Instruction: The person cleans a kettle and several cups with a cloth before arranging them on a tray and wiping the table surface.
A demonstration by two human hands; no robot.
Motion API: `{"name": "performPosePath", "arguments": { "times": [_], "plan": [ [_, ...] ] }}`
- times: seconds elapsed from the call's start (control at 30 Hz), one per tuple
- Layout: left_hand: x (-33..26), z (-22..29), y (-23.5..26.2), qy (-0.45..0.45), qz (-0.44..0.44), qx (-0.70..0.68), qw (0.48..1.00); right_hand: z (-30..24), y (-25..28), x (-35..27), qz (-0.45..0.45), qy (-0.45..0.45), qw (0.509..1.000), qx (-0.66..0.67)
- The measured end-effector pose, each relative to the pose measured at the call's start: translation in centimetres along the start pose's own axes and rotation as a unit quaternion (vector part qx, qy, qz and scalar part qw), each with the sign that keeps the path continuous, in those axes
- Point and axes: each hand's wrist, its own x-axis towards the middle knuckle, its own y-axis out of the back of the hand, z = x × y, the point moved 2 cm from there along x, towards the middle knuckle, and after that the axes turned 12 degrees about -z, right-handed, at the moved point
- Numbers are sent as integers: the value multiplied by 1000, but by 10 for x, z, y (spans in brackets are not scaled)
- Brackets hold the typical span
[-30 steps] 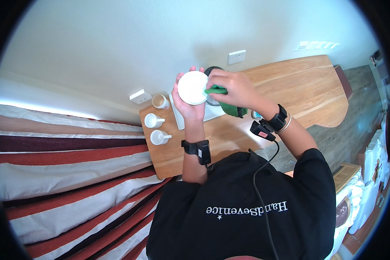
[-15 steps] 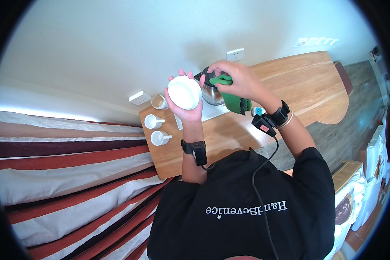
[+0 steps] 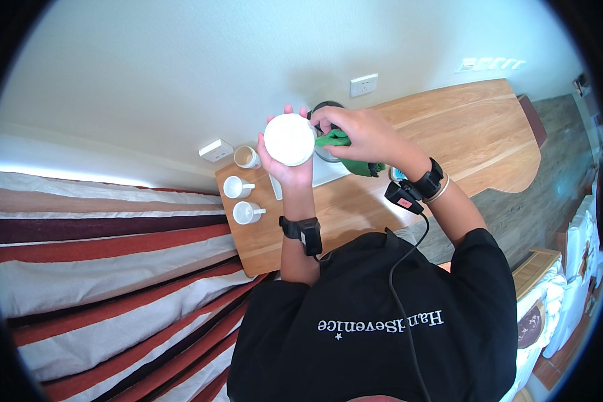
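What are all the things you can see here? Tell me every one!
White round dish: one, white, held up over the table.
Green cloth: one, green, pressed by the dish's edge.
Mugs: three, white, near the table's left end.
Dark round vessel: one, behind the hands, mostly hidden.
Wooden table: one, light brown, against the wall.
Wall socket: one, white, above the table.
Striped bedding: red, white and dark, left of the table.
Left hand: holds the dish.
Right hand: holds the cloth.
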Motion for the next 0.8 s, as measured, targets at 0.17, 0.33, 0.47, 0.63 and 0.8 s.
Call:
{"name": "performPosePath", "arguments": {
  "times": [0.17,0.33,0.47,0.63,0.8],
  "plan": [
    [3,-7,-9,-7,52,-6,999,7,-10,1,-5,17,991,-134],
    [-1,-9,-21,29,23,5,999,15,-19,3,22,22,984,-174],
    [2,-5,-29,50,-17,131,990,23,-17,0,92,30,989,-115],
    [4,5,-16,67,-80,278,955,25,-17,2,99,9,995,-17],
    [1,-4,-20,70,-89,407,907,30,-16,3,85,6,996,29]
  ]
}}
